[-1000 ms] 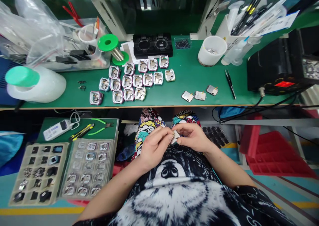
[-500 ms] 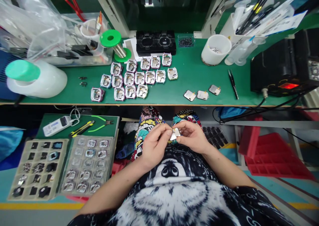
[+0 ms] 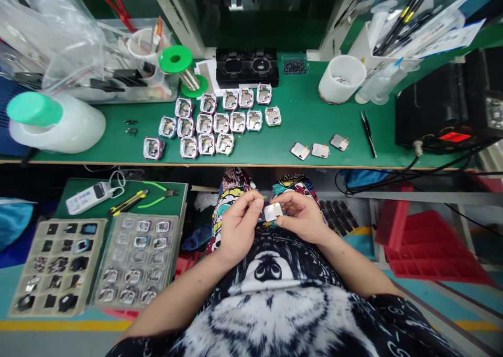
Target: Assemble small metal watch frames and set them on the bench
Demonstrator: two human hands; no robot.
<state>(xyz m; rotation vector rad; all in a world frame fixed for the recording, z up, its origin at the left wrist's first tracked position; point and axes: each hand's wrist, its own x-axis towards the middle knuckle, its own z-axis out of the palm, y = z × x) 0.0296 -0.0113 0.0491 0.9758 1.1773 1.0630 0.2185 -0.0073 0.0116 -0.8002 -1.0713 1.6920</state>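
A broad green worktop (image 3: 255, 151) spans the frame, its near edge running sideways above the knees. Below it at lower left lie two pale plastic compartment trays (image 3: 93, 273), side by side, and a black box with a red-lit display (image 3: 428, 113) stands on the worktop at the right edge.

Both hands are over the lap, just right of the frame's centre and lower than the worktop's edge. The left hand (image 3: 240, 223) has its thumb and forefinger pinched together at the tips; I cannot tell whether anything thin is caught between them. The right hand (image 3: 304, 218) grips a thin white rounded-rectangular plate (image 3: 272, 212) between thumb and forefinger at its right-hand side. The plate lies between the hands: right of the left fingertips, which are just beside its left edge and seem not to touch it, and left of the right palm. It shows a broad face to the camera; its longer axis runs roughly sideways, with the right end tipped slightly up. A small gold-coloured mark shows by its upper edge.

Between the plate and the worktop's edge are the knees in brightly printed cloth (image 3: 236, 189). Up and to the right on the worktop are black tweezers (image 3: 368, 134), upright in the frame, nearer the right hand. Squarish metal-and-plastic frames (image 3: 206, 144) sit in rough rows up and left, nearer the left hand. Three flat grey-white rounded plates (image 3: 320, 150) lie near the worktop's edge, up and right of the hands, apart from one another.
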